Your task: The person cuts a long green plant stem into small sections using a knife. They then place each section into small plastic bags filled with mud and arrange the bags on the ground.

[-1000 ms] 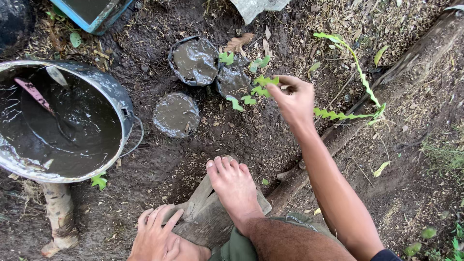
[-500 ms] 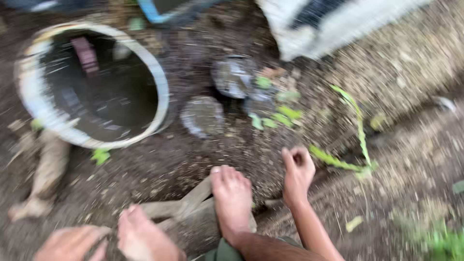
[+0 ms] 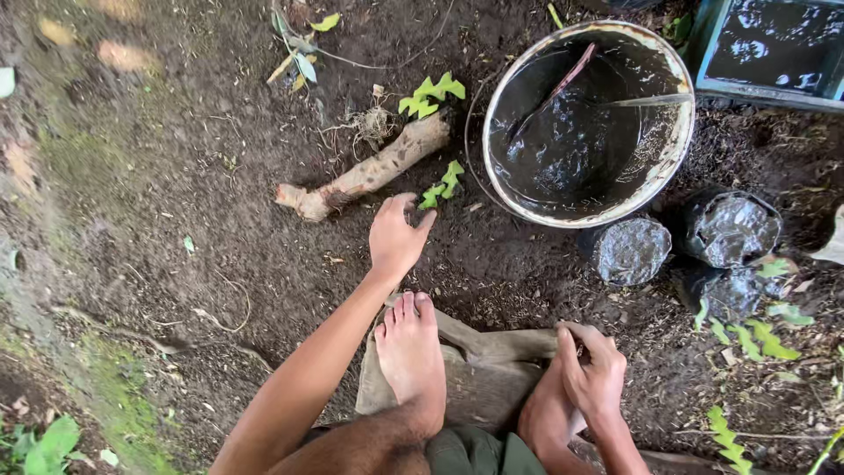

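Observation:
My left hand stretches forward over dark soil, fingers apart and holding nothing. Its fingertips are just short of a small green seedling that grows beside a pale piece of root wood. A second green seedling stands behind that wood. My right hand lies draped over my right foot at the lower right and holds no object. My left foot rests on a brown sack.
A round metal bucket of dark muddy water with sticks in it stands at the upper right. A blue tub is behind it. Three black soil-filled bags sit to the right, with leafy seedlings nearby.
The view has swung left. My right hand pulled back from the seedlings by the bags to my foot. My left hand left the sack and reached out toward the seedling by the wood.

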Action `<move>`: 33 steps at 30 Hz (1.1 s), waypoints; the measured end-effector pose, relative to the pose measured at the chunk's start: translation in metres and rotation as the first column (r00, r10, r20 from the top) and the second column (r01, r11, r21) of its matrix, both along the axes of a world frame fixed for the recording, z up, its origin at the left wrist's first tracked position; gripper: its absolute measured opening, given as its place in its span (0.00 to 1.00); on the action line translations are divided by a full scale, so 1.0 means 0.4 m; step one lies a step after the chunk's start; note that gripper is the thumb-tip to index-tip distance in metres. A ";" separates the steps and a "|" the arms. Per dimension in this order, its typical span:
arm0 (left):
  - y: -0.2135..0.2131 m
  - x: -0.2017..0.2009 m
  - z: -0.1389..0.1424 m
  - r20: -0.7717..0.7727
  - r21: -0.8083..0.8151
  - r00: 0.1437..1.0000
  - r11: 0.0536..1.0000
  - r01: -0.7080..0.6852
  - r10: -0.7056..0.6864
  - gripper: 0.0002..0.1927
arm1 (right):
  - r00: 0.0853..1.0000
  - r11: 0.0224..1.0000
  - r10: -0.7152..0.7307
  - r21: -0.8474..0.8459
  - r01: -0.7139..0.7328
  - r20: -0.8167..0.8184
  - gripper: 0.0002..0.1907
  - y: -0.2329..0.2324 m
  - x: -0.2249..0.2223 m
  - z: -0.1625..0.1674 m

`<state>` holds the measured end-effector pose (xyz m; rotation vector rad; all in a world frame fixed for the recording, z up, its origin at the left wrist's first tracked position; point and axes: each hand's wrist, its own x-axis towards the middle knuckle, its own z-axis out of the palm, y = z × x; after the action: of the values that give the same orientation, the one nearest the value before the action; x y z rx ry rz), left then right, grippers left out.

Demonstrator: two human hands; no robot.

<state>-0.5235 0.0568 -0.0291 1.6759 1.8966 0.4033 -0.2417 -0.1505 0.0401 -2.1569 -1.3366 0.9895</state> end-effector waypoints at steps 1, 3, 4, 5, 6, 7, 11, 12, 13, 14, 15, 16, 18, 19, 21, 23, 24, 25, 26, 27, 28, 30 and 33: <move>-0.004 -0.008 -0.017 0.002 -0.009 1.000 1.000 0.005 -0.005 0.18 | 1.000 1.000 0.011 0.009 -0.011 0.024 0.08 0.003 -0.003 -0.002; -0.007 -0.024 -0.048 0.002 -0.028 1.000 0.999 0.031 -0.031 0.13 | 0.998 1.000 0.017 0.025 -0.019 0.068 0.09 0.004 -0.008 -0.008; -0.005 -0.029 -0.063 0.055 -0.063 0.998 0.998 0.020 -0.016 0.12 | 0.998 0.999 0.029 0.014 -0.030 0.064 0.09 0.005 -0.011 -0.011; -0.001 -0.031 -0.075 0.110 -0.096 0.994 0.995 0.011 -0.001 0.12 | 0.997 0.999 0.040 0.005 -0.040 0.063 0.09 0.006 -0.012 -0.013; 0.002 -0.030 -0.082 0.166 -0.130 0.986 0.992 0.004 0.018 0.12 | 0.997 0.999 0.052 -0.003 -0.052 0.064 0.08 0.009 -0.013 -0.012; 0.002 -0.023 -0.082 0.195 -0.148 0.980 0.989 -0.015 0.044 0.12 | 0.999 1.000 0.029 0.005 -0.029 0.029 0.09 0.015 -0.013 -0.009; -0.038 0.036 0.016 0.460 -0.492 0.825 0.868 -0.072 0.330 0.12 | 0.976 0.958 -0.178 -0.247 0.144 -0.123 0.13 0.069 -0.007 0.033; -0.054 0.059 0.059 0.517 -0.627 0.724 0.778 -0.044 0.457 0.12 | 0.953 0.906 -0.266 -0.374 0.196 -0.144 0.14 0.090 -0.006 0.049; -0.077 0.089 0.106 0.585 -0.646 0.660 0.763 0.028 0.472 0.12 | 0.934 0.940 -0.252 -0.292 0.174 -0.255 0.14 0.109 -0.001 0.067; -0.096 0.121 0.151 0.646 -0.657 0.586 0.747 0.100 0.489 0.12 | 0.906 0.966 -0.223 -0.203 0.157 -0.360 0.14 0.130 0.004 0.085; -0.108 0.151 0.191 0.683 -0.658 0.527 0.739 0.142 0.507 0.11 | 0.866 0.981 -0.191 -0.112 0.156 -0.462 0.13 0.146 0.007 0.103; -0.119 0.182 0.229 0.713 -0.659 0.464 0.728 0.188 0.526 0.11 | 0.821 0.986 -0.164 -0.058 0.158 -0.547 0.14 0.161 0.011 0.123; -0.130 0.248 0.287 0.753 -0.649 0.356 0.714 0.262 0.554 0.10 | 0.722 0.985 -0.081 0.055 0.163 -0.687 0.15 0.182 0.028 0.162; -0.133 0.270 0.312 0.765 -0.639 0.330 0.715 0.285 0.553 0.09 | 0.683 0.977 -0.117 0.038 0.208 -0.721 0.15 0.187 0.035 0.181; -0.132 0.302 0.347 0.798 -0.595 0.348 0.736 0.323 0.492 0.08 | 0.594 0.958 -0.170 0.010 0.287 -0.786 0.16 0.194 0.052 0.209; -0.133 0.318 0.372 0.822 -0.532 0.435 0.768 0.356 0.368 0.08 | 0.621 0.952 -0.220 -0.028 0.304 -0.752 0.12 0.194 0.067 0.228; -0.135 0.324 0.379 0.813 -0.521 0.491 0.769 0.370 0.315 0.08 | 0.631 0.949 -0.243 -0.047 0.311 -0.736 0.10 0.193 0.071 0.233; -0.140 0.326 0.386 0.799 -0.510 0.543 0.769 0.384 0.258 0.08 | 0.612 0.940 -0.276 -0.077 0.331 -0.741 0.09 0.190 0.074 0.237; -0.144 0.330 0.388 0.781 -0.498 0.591 0.770 0.398 0.200 0.08 | 0.592 0.931 -0.307 -0.106 0.348 -0.745 0.09 0.187 0.076 0.237; -0.150 0.334 0.389 0.792 -0.499 0.570 0.771 0.396 0.220 0.09 | 0.573 0.922 -0.333 -0.132 0.363 -0.749 0.08 0.183 0.077 0.236; -0.156 0.335 0.389 0.800 -0.501 0.550 0.771 0.395 0.238 0.09 | 0.566 0.915 -0.350 -0.144 0.376 -0.746 0.08 0.178 0.078 0.235; -0.165 0.334 0.385 0.831 -0.485 0.493 0.770 0.415 0.257 0.10 | 0.553 0.899 -0.392 -0.177 0.401 -0.735 0.08 0.167 0.079 0.231; -0.171 0.327 0.380 0.888 -0.420 0.389 0.782 0.461 0.247 0.11 | 0.541 0.894 -0.385 -0.156 0.420 -0.748 0.08 0.153 0.084 0.227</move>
<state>-0.3929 -0.0116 0.1231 0.7574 0.8374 0.4485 -0.2083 -0.0895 0.1309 -1.5512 -0.3999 1.4146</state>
